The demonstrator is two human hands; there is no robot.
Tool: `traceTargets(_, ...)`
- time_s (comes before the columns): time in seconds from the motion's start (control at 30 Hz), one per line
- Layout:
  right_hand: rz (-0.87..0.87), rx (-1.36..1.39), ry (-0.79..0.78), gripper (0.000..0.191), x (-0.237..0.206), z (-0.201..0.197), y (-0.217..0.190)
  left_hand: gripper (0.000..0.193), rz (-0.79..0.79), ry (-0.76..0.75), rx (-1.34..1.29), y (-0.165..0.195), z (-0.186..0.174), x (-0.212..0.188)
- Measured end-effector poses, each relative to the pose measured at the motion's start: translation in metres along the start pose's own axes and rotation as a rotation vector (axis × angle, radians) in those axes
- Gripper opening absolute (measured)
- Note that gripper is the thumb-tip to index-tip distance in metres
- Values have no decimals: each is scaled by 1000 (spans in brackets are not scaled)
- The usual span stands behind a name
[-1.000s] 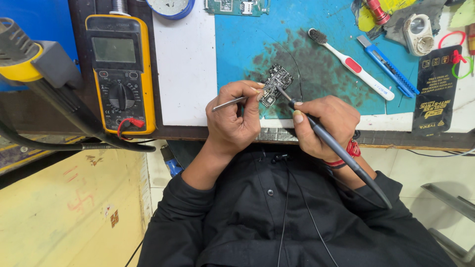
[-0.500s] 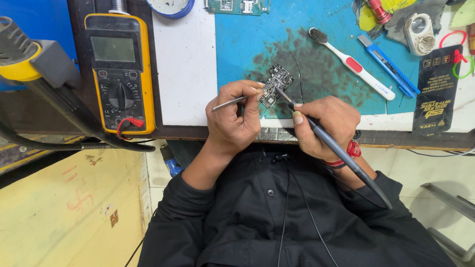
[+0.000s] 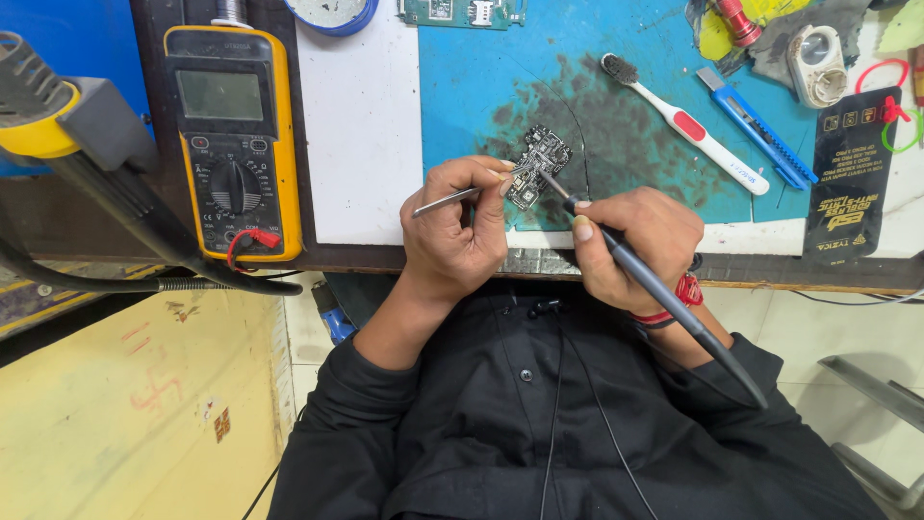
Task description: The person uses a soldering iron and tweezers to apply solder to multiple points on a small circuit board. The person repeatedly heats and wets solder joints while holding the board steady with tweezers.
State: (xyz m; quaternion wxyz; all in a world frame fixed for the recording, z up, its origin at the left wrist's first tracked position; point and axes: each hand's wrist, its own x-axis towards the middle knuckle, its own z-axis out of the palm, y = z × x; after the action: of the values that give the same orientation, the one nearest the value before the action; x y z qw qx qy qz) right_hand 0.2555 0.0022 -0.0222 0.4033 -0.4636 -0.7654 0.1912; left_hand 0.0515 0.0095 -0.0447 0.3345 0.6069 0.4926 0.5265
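The counter (image 3: 361, 144) carried a blue work mat (image 3: 654, 116), with a yellow multimeter (image 3: 231, 135) at its left and a white toothbrush (image 3: 683, 125) at the right. On the mat's near edge lay a small black circuit board (image 3: 537, 162). The left hand (image 3: 457, 231) was clamped on metal tweezers (image 3: 452, 197) touching the board, and the right hand (image 3: 635, 241) gripped a dark soldering iron (image 3: 664, 299) with its tip on the board.

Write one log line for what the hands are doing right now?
left hand: holds tweezers at circuit board | right hand: holds soldering iron, tip on board | board on blue mat
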Motion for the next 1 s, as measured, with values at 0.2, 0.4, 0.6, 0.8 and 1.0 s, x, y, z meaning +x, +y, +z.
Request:
traceTargets(0.2, -6, -2, 12, 7, 0, 0, 0, 18, 3, 0, -9, 0, 0, 0)
traceTargets(0.4, -10, -5, 11, 8, 0, 1, 0, 18, 8, -6, -5, -1, 0, 0)
traceTargets(0.6, -11, -6, 5, 8, 0, 0, 0, 18, 6, -4, -10, -1, 0, 0)
traceTargets(0.8, -16, -9, 11, 8, 1, 0, 0, 17, 2, -3, -15, 0, 0, 0)
traceTargets(1.0, -15, -7, 12, 8, 1, 1, 0, 17, 9, -7, -35, -1, 0, 0)
